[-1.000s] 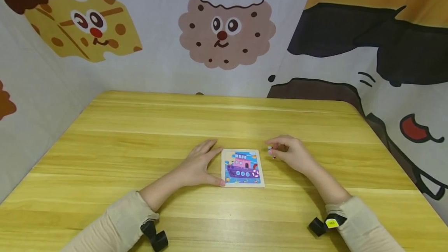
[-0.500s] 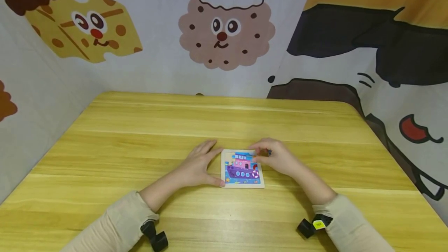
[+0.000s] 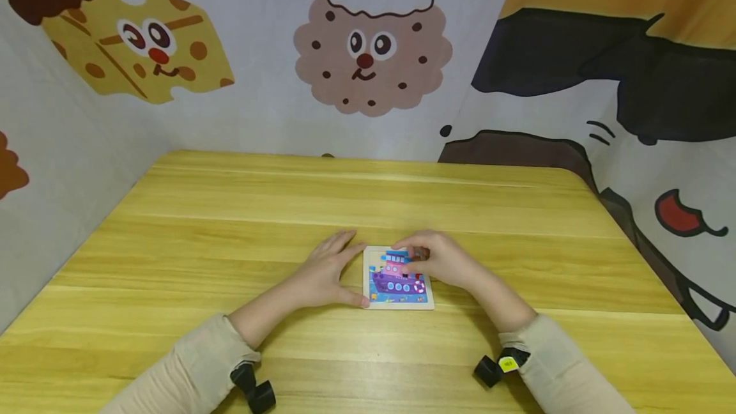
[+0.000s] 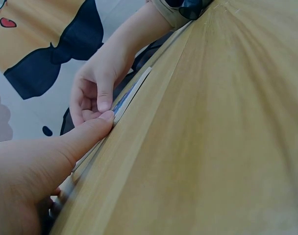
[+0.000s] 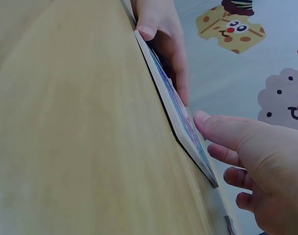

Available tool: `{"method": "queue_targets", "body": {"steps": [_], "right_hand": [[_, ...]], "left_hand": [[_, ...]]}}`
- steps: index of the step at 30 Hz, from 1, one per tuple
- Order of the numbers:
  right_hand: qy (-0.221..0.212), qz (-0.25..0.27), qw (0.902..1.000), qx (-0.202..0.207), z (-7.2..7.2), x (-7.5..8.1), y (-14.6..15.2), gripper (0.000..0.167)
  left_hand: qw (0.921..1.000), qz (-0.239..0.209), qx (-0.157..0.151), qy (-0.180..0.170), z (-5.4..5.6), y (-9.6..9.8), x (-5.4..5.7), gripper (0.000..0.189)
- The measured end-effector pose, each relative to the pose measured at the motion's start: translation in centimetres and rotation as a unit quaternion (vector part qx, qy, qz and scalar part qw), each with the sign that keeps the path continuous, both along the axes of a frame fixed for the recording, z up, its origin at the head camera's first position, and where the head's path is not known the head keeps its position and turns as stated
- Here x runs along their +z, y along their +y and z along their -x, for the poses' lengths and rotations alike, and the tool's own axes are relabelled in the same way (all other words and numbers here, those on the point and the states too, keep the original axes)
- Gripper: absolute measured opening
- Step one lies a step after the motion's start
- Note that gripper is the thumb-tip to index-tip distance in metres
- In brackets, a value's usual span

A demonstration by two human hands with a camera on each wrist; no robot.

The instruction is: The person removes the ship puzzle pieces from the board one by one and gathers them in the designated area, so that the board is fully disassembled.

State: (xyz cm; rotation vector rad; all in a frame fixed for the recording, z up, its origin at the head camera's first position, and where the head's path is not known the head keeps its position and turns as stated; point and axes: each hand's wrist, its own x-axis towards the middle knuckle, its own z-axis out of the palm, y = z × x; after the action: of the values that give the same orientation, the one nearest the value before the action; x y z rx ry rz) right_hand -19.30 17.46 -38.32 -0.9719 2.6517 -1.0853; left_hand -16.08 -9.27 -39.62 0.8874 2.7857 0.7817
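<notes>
A small square jigsaw puzzle [image 3: 397, 286] with a purple and pink boat picture lies flat in a pale frame on the table. A beige patch shows at its upper left. My left hand [image 3: 328, 273] is spread along the left side, thumb at the near corner and forefinger at the far one. Over the upper right of the picture is my right hand [image 3: 445, 260], its thumb and fingers pinching a small puzzle piece, now mostly hidden by them. In the right wrist view the right thumb [image 5: 222, 128] is close above the puzzle's face [image 5: 181, 112].
The wooden table [image 3: 368, 350] extends around both arms. A cloth wall with cartoon prints [image 3: 374, 50] stands behind and at the sides. Black wrist cameras [image 3: 253, 388] sit on both cuffs.
My right hand has moved left, from beside the puzzle to over its upper right part, carrying the small piece. The left hand and the puzzle have stayed in place.
</notes>
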Motion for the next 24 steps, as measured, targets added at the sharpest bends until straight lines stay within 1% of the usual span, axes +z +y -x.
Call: {"method": "queue_targets", "body": {"steps": [8,17,24], "right_hand": [[0.003,-0.021,0.9995,0.022,0.7,0.0,-0.5,0.035],[0.026,-0.054,0.9966,0.057,1.0,0.4,-0.9,0.035],[0.008,-0.081,0.9943,0.069,1.4,0.8,-1.0,0.036]], "left_hand": [[1.0,0.001,-0.005,0.002,0.1,-0.1,-0.1,0.11],[1.0,0.001,-0.005,0.003,0.1,0.0,-0.3,0.11],[1.0,0.003,-0.006,0.006,0.1,0.0,-0.3,0.11]]}}
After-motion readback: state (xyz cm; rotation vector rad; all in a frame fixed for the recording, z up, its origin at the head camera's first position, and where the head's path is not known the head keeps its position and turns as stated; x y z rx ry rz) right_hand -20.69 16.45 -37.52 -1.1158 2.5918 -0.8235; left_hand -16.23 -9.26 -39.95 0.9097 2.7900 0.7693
